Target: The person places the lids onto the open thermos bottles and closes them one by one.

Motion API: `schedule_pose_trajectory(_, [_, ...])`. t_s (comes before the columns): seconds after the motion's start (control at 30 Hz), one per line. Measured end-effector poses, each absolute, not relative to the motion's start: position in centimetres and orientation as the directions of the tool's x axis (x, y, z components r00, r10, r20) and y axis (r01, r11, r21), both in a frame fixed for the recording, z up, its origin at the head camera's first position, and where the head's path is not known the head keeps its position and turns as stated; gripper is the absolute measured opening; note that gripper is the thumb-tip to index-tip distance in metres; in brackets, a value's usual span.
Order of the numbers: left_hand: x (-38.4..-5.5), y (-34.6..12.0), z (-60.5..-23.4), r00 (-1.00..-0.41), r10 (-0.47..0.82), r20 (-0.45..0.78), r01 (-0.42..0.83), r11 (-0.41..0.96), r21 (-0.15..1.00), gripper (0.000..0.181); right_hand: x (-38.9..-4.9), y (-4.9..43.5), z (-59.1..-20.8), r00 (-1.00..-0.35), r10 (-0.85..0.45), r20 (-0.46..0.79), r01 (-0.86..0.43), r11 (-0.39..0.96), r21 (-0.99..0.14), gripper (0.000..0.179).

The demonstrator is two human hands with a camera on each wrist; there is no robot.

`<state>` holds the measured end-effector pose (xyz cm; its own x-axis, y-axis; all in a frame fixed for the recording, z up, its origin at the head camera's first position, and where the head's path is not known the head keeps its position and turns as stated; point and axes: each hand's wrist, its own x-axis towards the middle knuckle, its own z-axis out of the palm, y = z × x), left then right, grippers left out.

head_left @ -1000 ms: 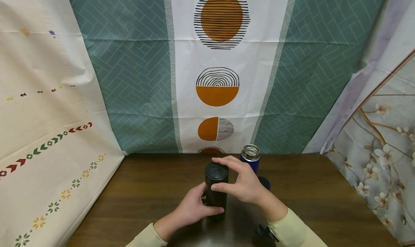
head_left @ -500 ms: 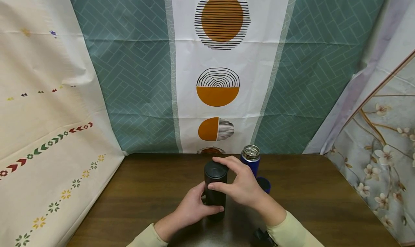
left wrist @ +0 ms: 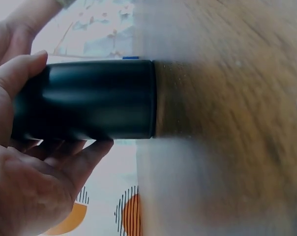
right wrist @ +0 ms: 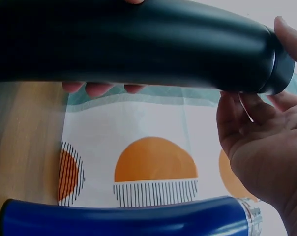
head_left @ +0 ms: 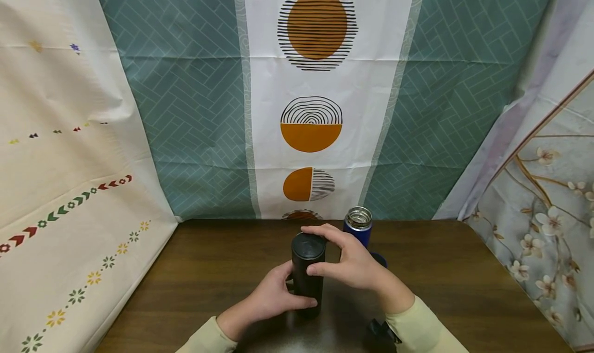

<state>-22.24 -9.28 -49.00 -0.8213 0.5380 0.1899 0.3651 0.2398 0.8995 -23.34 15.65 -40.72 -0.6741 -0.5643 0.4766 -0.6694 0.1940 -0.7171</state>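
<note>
A black vacuum flask (head_left: 307, 286) stands upright on the wooden table, its lid (head_left: 308, 246) seated on top. My left hand (head_left: 271, 295) grips the lower body from the left, thumb across the near side; the left wrist view shows its fingers along the opposite side of the flask (left wrist: 99, 98). Up at the lid, my right hand (head_left: 350, 263) holds it between thumb and fingers. In the right wrist view, that hand (right wrist: 266, 142) has its thumb at the lid's edge and its fingers curled below.
Behind my right hand stands a blue flask (head_left: 358, 233) with its steel mouth uncovered. A dark blue-edged cap (head_left: 379, 260) lies beside it, partly hidden by the hand. Patterned cloths hang behind and on both sides of the table (head_left: 223, 255).
My right hand turns slightly on the lid, its thumb first going left, then back to the right. The left hand keeps its grip, and the black flask shifts only a little.
</note>
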Motion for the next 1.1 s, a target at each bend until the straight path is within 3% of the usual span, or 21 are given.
schedule_pose_trajectory(0.2, [-22.3,-9.6,-49.0,-0.805,0.573,0.155,0.344,0.237,0.909,0.07,-23.7,16.1,-40.9,-0.63,-0.627,0.459,-0.663,0.126,-0.738,0.075])
schedule_pose_trajectory(0.57, [-22.6,-10.1,-49.1,-0.729,0.678,0.094,0.304,0.197,0.932,0.067,-24.5,16.1,-41.3,-0.453,-0.726,0.518,-0.687,-0.086,-0.722,0.079])
schedule_pose_trajectory(0.77, [-22.7,-10.0,-49.2,-0.717,0.691,0.093,0.3,0.186,0.936,0.069,-24.5,16.1,-41.3,-0.464,-0.713,0.525,-0.702,-0.066,-0.709,0.075])
schedule_pose_trajectory(1.1, [-22.3,-9.9,-48.9,-0.727,0.676,0.115,0.316,0.181,0.931,0.067,-24.0,16.1,-41.1,-0.55,-0.658,0.514,-0.694,0.018,-0.719,0.072])
